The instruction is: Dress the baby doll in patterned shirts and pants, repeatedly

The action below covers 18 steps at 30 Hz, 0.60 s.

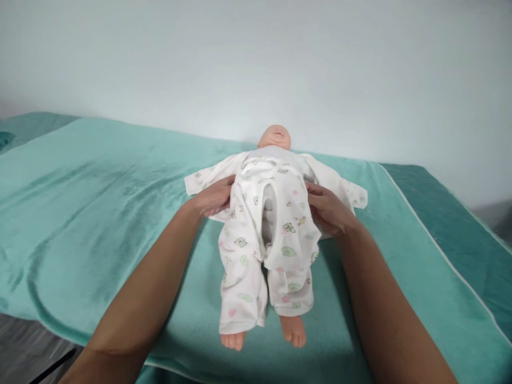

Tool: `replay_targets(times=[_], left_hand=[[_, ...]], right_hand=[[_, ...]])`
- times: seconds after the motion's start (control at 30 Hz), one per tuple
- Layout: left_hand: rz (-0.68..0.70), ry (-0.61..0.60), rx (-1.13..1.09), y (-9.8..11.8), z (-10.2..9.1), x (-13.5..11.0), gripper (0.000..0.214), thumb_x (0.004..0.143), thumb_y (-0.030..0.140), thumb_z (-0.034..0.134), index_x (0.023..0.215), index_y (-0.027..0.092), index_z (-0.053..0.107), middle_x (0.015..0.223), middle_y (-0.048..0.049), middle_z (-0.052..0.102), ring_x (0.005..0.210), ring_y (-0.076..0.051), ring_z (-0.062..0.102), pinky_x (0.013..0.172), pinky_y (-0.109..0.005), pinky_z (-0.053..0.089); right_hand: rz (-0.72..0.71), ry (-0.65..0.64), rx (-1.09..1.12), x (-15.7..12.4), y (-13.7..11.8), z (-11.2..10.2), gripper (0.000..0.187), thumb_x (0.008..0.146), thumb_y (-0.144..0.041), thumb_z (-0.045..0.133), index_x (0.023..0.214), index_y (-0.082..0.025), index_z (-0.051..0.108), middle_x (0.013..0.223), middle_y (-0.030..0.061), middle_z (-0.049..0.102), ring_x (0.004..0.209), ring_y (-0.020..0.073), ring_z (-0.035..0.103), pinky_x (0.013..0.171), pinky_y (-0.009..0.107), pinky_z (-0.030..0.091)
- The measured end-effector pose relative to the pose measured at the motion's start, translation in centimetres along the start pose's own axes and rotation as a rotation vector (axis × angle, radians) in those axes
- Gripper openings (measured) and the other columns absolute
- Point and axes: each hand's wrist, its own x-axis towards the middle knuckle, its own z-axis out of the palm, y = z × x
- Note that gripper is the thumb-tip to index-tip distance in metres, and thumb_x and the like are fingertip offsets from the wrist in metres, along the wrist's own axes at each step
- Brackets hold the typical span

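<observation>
A baby doll lies on its back, head toward the wall and bare feet toward me. It wears white printed open-crotch pants, pulled up over its belly, and a white long-sleeved top spread out beneath with both sleeves outstretched. My left hand is closed at the pants' left side by the hip, its fingertips partly hidden by the cloth. At the opposite hip, my right hand is closed on the pants' edge, with some fingers tucked out of sight. Through the crotch opening, pale fabric shows.
A light green plush blanket covers the surface under the doll. Darker green cloth shows at the right. A pale wall rises behind, and grey floor appears at the lower left, with a thin black strip near the blanket's edge.
</observation>
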Motion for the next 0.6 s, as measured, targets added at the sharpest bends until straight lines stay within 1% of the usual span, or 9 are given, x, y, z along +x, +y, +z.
replay_targets(times=[0.07, 0.2, 0.3, 0.4, 0.5, 0.6], left_hand=[[0.03, 0.019, -0.006, 0.0, 0.2, -0.1, 0.03, 0.072, 0.02, 0.077, 0.101, 0.026, 0.071, 0.089, -0.0055, 0.075, 0.084, -0.022, 0.073, 0.066, -0.031, 0.058], [0.107, 0.082, -0.013, -0.2, 0.6, 0.1, 0.03, 0.07, 0.02, 0.081, 0.098, 0.025, 0.073, 0.084, -0.0054, 0.075, 0.074, -0.02, 0.071, 0.061, -0.029, 0.057], [0.075, 0.053, -0.045, -0.4, 0.7, 0.3, 0.032, 0.071, 0.024, 0.082, 0.102, 0.025, 0.071, 0.087, -0.0048, 0.074, 0.077, -0.02, 0.071, 0.063, -0.029, 0.058], [0.077, 0.051, -0.098, -0.7, 0.8, 0.6, 0.032, 0.076, 0.03, 0.08, 0.105, 0.023, 0.07, 0.087, -0.005, 0.074, 0.079, -0.02, 0.071, 0.066, -0.03, 0.059], [0.094, 0.093, -0.159, -0.9, 1.0, 0.8, 0.029, 0.08, 0.038, 0.077, 0.101, 0.021, 0.069, 0.083, -0.0049, 0.072, 0.079, -0.02, 0.07, 0.068, -0.033, 0.059], [0.081, 0.117, -0.215, -1.0, 1.5, 1.0, 0.026, 0.084, 0.042, 0.071, 0.096, 0.019, 0.07, 0.082, -0.0062, 0.073, 0.083, -0.023, 0.072, 0.073, -0.037, 0.062]], right_hand=[[0.038, -0.034, 0.035, 0.1, 0.0, 0.1, 0.03, 0.065, -0.044, 0.087, 0.08, -0.024, 0.069, 0.072, -0.001, 0.068, 0.067, 0.0171, 0.062, 0.064, 0.032, 0.054], [0.06, -0.022, 0.082, 0.2, 0.0, 0.4, 0.031, 0.064, -0.04, 0.087, 0.077, -0.024, 0.064, 0.069, -0.0034, 0.063, 0.061, 0.0139, 0.055, 0.061, 0.03, 0.05], [0.038, 0.066, 0.09, 0.2, 0.1, 1.0, 0.032, 0.065, -0.04, 0.085, 0.073, -0.023, 0.059, 0.062, -0.0059, 0.056, 0.056, 0.0113, 0.048, 0.055, 0.027, 0.043], [-0.029, 0.186, 0.024, 0.3, 0.4, 1.6, 0.035, 0.067, -0.044, 0.083, 0.067, -0.023, 0.055, 0.058, -0.0065, 0.052, 0.053, 0.0106, 0.044, 0.052, 0.027, 0.038], [-0.064, 0.256, -0.07, 0.6, 0.8, 1.7, 0.032, 0.07, -0.046, 0.08, 0.069, -0.024, 0.057, 0.06, -0.0047, 0.055, 0.058, 0.0145, 0.049, 0.056, 0.031, 0.043], [-0.055, 0.272, -0.109, 1.0, 0.9, 1.5, 0.03, 0.071, -0.047, 0.079, 0.074, -0.025, 0.06, 0.068, -0.0009, 0.063, 0.067, 0.0194, 0.056, 0.065, 0.037, 0.049]])
